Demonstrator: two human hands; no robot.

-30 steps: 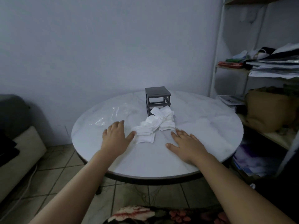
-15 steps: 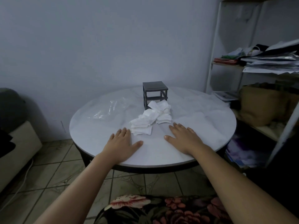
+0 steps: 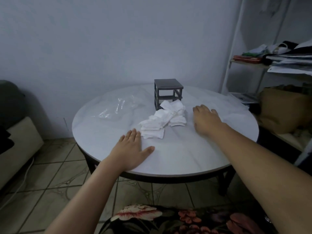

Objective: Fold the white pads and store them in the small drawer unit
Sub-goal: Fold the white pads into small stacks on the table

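Observation:
A loose heap of white pads [image 3: 163, 119] lies in the middle of the round white table [image 3: 177, 154]. Right behind the heap stands the small dark grey drawer unit [image 3: 168, 92]; its frame looks open and the pads hide its lowest part. My left hand [image 3: 132, 150] rests flat on the table, fingers spread, its fingertips just short of the heap's near left corner. My right hand [image 3: 205, 119] hovers or rests to the right of the heap, fingers apart, holding nothing.
A crumpled clear plastic bag [image 3: 118, 107] lies on the table's left side. A white shelf rack [image 3: 276, 68] with papers and a brown bag [image 3: 285, 108] stands at the right. A sofa [image 3: 15, 132] is at the left, tiled floor below.
My right hand has moved forward and to the right, from in front of the heap to beside it. My left hand stays flat near the front left of the heap.

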